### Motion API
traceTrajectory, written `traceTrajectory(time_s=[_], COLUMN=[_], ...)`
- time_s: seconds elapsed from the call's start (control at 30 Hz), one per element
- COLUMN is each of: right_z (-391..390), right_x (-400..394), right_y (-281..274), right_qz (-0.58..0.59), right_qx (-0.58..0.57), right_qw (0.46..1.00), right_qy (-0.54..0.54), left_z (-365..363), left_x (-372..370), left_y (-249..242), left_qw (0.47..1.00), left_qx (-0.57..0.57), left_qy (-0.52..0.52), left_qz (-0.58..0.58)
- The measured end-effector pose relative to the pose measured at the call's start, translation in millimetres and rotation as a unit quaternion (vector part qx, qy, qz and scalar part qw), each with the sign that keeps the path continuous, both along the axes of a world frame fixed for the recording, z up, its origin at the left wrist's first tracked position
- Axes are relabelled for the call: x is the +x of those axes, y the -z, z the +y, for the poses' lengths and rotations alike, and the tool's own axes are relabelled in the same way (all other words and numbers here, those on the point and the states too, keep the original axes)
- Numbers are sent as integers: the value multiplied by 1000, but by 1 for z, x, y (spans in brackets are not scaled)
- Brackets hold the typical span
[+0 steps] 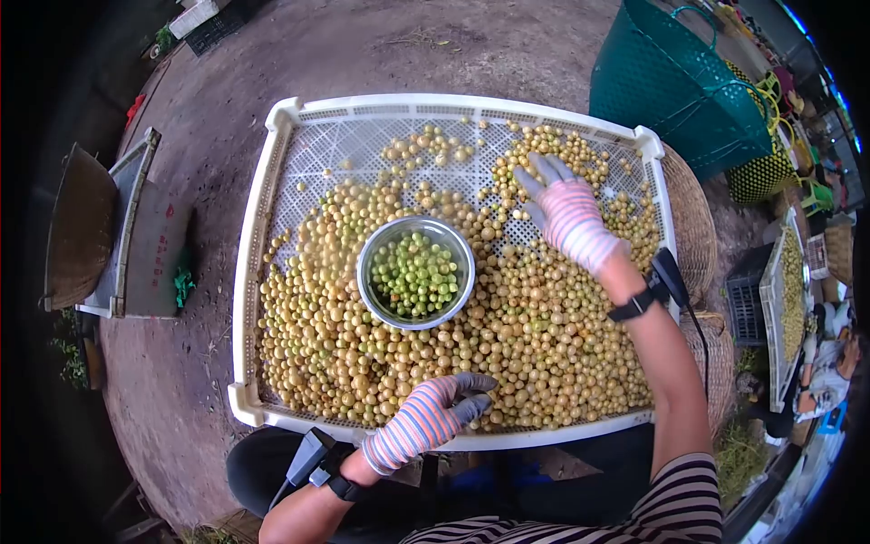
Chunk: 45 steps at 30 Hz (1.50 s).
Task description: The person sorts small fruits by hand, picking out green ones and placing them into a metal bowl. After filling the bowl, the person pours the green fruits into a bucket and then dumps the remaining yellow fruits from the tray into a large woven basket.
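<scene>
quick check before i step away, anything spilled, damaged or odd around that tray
Nothing plainly stands out. The white tray looks whole, and no fruit shows spilled beyond its rim. The metal bowl sits on the yellowish fruit, its green fruit contained inside.

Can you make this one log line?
left hand: fingers curled | right hand: fingers spread over yellowish fruits | bowl: green fruits inside

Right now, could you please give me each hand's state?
Left hand: partly curled; cannot tell if holding fruit.
Right hand: open, at the fruit.
</scene>
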State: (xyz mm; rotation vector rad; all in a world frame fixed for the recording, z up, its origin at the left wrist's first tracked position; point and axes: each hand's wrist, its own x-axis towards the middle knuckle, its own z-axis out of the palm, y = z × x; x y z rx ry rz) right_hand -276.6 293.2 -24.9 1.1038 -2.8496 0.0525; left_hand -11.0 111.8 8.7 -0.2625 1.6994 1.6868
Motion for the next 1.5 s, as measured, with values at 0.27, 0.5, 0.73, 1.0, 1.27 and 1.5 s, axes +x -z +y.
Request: traceTrajectory(time_s=[0.27,0.5,0.73,1.0,1.27,1.5], right_z=[-16,-64,-72,-2,43,53], right_x=[32,-74,-79,-11,20,1], right_y=[-18,33,19,-15,27,46], right_qz=[-161,74,-8,-411,-102,-286], right_qx=[172,83,159,-107,-14,-156], right_qw=[971,990,985,905,994,937], right_qy=[-31,-82,-59,13,-20,123], left_z=[-1,-5,-5,-7,1,1], left_x=[9,1,1,2,5,2], left_y=[8,-1,-3,-4,1,23], left_qw=[998,999,999,1000,1000,996], left_qx=[45,9,13,0,-8,13], left_qy=[-36,-25,-25,-17,-20,-91], left_qz=[-15,-30,-32,-15,-5,11])
